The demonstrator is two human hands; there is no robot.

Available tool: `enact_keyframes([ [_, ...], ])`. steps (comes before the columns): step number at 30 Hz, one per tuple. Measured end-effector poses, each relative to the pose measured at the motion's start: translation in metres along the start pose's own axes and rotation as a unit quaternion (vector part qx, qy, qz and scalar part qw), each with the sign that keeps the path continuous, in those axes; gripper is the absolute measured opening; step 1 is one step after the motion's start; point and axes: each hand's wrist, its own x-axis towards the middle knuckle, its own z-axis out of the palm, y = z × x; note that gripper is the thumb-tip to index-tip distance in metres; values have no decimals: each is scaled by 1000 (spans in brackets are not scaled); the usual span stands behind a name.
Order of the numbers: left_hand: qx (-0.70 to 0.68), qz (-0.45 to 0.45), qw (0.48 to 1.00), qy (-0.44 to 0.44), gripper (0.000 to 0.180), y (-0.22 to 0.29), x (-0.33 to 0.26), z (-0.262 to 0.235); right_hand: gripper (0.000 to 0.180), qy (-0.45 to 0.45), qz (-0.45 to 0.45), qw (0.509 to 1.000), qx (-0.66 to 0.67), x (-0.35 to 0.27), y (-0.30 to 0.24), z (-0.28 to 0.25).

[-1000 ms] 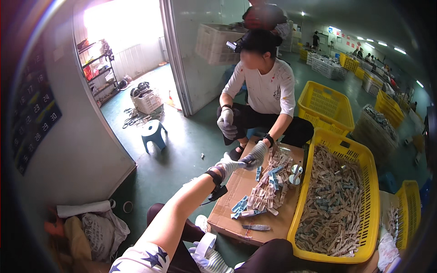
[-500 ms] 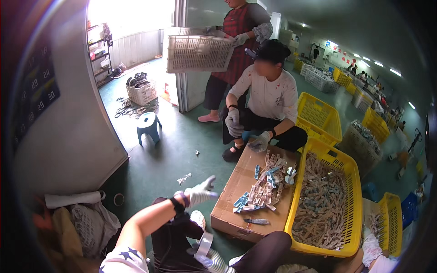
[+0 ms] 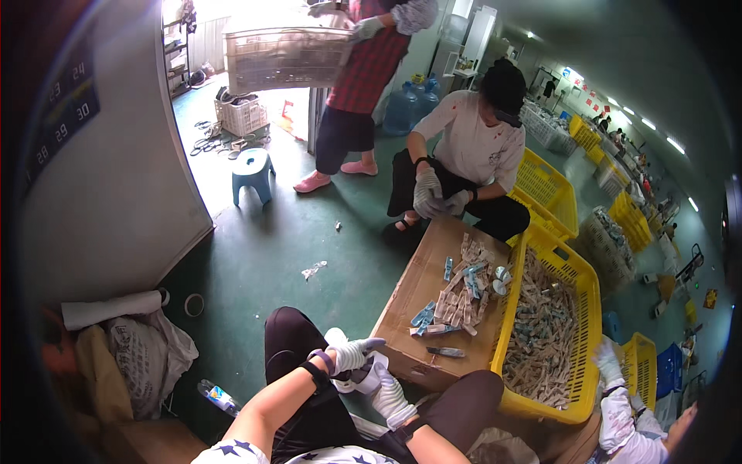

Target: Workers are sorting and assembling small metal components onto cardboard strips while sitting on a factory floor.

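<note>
Head view: left hand in white knit glove, fingers curled onto small white crumpled object over lap, just off near edge of flat brown cardboard box. Right hand, gloved, pinches same object from below. Pile of small blue-white packets at box's right edge, beside yellow plastic crate.

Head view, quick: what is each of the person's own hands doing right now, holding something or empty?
Left hand: gloved, closed around a small white object it shares with the other hand.
Right hand: gloved, gripping the same white object from below; what it is cannot be told.
</note>
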Motion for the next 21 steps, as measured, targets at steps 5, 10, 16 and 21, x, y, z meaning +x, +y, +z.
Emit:
enact_keyframes([
  [5,-58,15,997,-57,28,-47,3,-13,53,5,-2,1000,10,7,10,18],
  [10,-149,21,976,-158,59,-73,41,0,41,17,-20,998,66,20,-4,8],
  [16,-136,25,987,-78,44,-46,34,1,42,18,-3,998,63,24,-9,-1],
  [21,83,53,995,1,43,-61,17,-8,34,-15,-73,985,-156,24,9,11],
])
